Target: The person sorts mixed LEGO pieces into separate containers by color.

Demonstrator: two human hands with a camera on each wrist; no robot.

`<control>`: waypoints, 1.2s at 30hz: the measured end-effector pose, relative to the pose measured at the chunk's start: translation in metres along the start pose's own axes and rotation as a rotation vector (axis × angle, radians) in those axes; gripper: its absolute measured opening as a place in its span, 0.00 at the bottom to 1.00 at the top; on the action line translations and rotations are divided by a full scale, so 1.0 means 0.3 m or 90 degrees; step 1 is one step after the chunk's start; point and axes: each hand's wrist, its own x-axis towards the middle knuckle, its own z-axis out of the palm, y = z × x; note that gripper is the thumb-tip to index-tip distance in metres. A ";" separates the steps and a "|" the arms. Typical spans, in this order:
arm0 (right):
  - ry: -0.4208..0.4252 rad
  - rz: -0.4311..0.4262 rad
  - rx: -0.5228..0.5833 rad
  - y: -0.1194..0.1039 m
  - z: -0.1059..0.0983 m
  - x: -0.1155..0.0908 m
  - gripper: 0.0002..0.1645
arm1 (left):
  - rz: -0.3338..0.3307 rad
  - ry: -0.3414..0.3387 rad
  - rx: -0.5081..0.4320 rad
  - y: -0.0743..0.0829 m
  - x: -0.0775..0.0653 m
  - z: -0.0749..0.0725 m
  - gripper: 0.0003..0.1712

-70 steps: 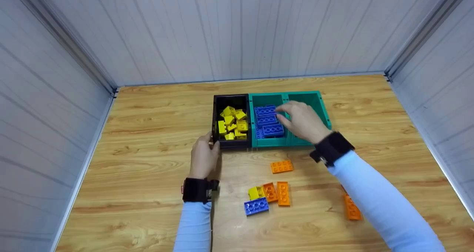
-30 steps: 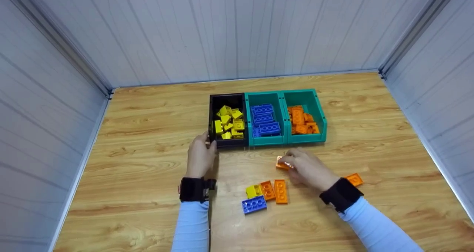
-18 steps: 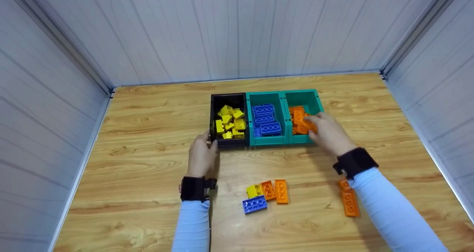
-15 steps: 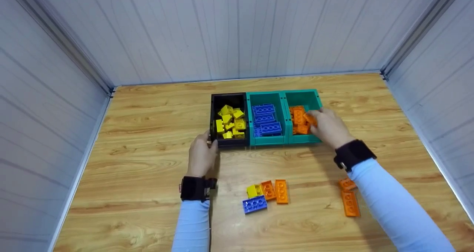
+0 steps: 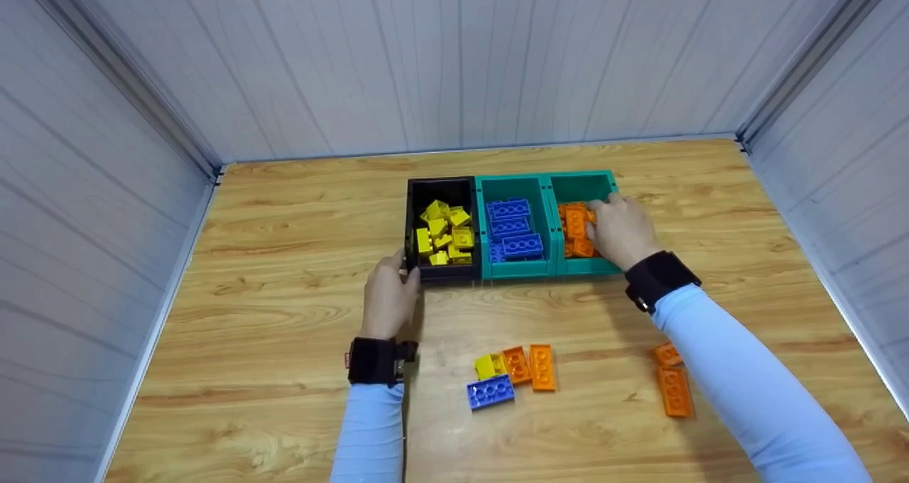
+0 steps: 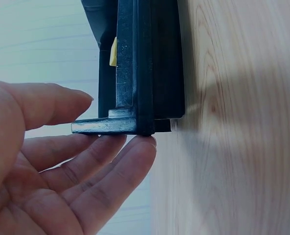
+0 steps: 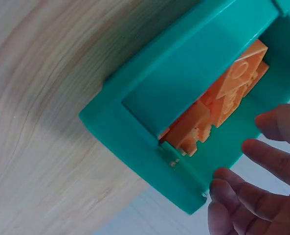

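My left hand [image 5: 387,298] holds the front left corner of the black bin [image 5: 443,273], with the thumb on one side of its edge and fingers on the other. Several yellow bricks [image 5: 440,238] lie inside that bin. My right hand [image 5: 623,231] is over the right green bin [image 5: 582,185]; its fingers are spread loosely with nothing between them in the right wrist view. Beneath them, orange bricks [image 7: 228,93] are heaped in the bin. Blue bricks [image 5: 522,246] fill part of the middle green bin [image 5: 511,187].
In front of the bins lie a yellow brick [image 5: 486,367], a blue brick [image 5: 491,392] and two orange bricks [image 5: 542,368], close together. Farther right, more orange bricks [image 5: 675,392] lie beside the right sleeve. Pale panels [image 5: 426,64] wall in the wooden table [image 5: 284,398].
My right hand took an orange brick from the table, carried it to the right green bin and let it go there. The left hand stays at the black bin.
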 end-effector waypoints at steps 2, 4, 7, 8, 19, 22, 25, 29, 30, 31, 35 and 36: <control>0.008 0.003 0.014 -0.001 -0.009 -0.011 0.19 | 0.004 0.007 0.004 0.000 0.001 0.000 0.28; 0.013 0.009 0.036 -0.003 -0.019 -0.027 0.19 | 0.003 0.010 0.002 -0.001 0.001 -0.001 0.28; 0.020 0.026 0.079 -0.015 -0.034 -0.063 0.18 | -0.003 0.009 -0.001 0.000 0.002 -0.001 0.28; 0.020 0.033 0.092 -0.023 -0.039 -0.077 0.18 | -0.005 0.007 -0.005 0.000 0.002 -0.001 0.28; -0.014 -0.009 0.222 -0.207 -0.058 -0.250 0.17 | 0.006 0.011 0.011 -0.003 -0.004 -0.001 0.29; -0.048 -0.056 0.254 -0.252 -0.039 -0.297 0.18 | 0.016 0.016 0.028 -0.004 -0.006 0.001 0.29; -0.089 -0.116 0.275 -0.290 -0.019 -0.345 0.19 | 0.018 0.015 0.024 0.000 -0.005 0.002 0.29; -0.148 -0.180 0.285 -0.332 0.005 -0.403 0.27 | 0.010 0.015 0.029 0.004 -0.004 0.002 0.29; -0.163 -0.188 0.285 -0.340 0.012 -0.416 0.30 | 0.007 0.014 0.029 0.005 -0.003 0.002 0.29; -0.178 -0.190 0.286 -0.346 0.018 -0.428 0.33 | 0.005 0.011 0.028 0.005 -0.004 0.003 0.29; -0.223 -0.173 0.289 -0.361 0.048 -0.470 0.41 | 0.006 0.007 0.033 0.005 -0.003 0.003 0.29; -0.229 -0.168 0.289 -0.362 0.055 -0.478 0.42 | 0.006 0.007 0.034 0.004 -0.003 0.004 0.29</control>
